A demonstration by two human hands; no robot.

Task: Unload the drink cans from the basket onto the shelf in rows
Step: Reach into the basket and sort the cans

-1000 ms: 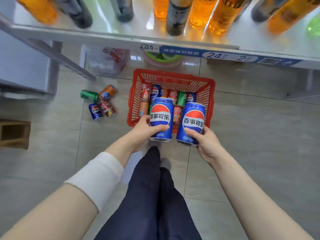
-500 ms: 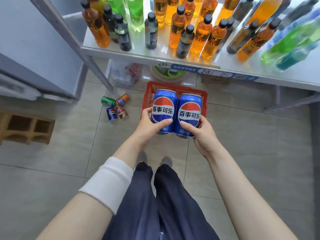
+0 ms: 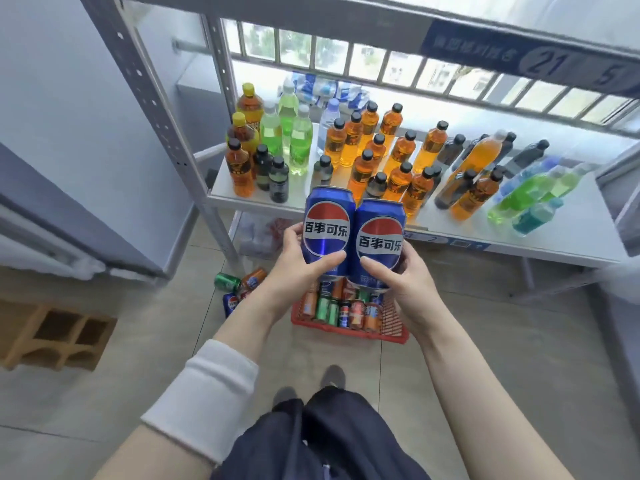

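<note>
Drink cans [image 3: 327, 233], one clamped in the fingers of left hand [image 3: 294, 271] and right hand [image 3: 408, 282], have risen from basket [image 3: 346, 329] to shelf [image 3: 571, 233] level, ready for placing.

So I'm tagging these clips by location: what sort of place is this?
Likely a shop stockroom or mock store: a metal shelf crowded with drink bottles, numbered blue shelf labels, a red basket of cans.

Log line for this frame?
left hand: grips left Pepsi can | right hand: grips right Pepsi can | both upright | basket: cans inside | shelf: bottles only
</note>
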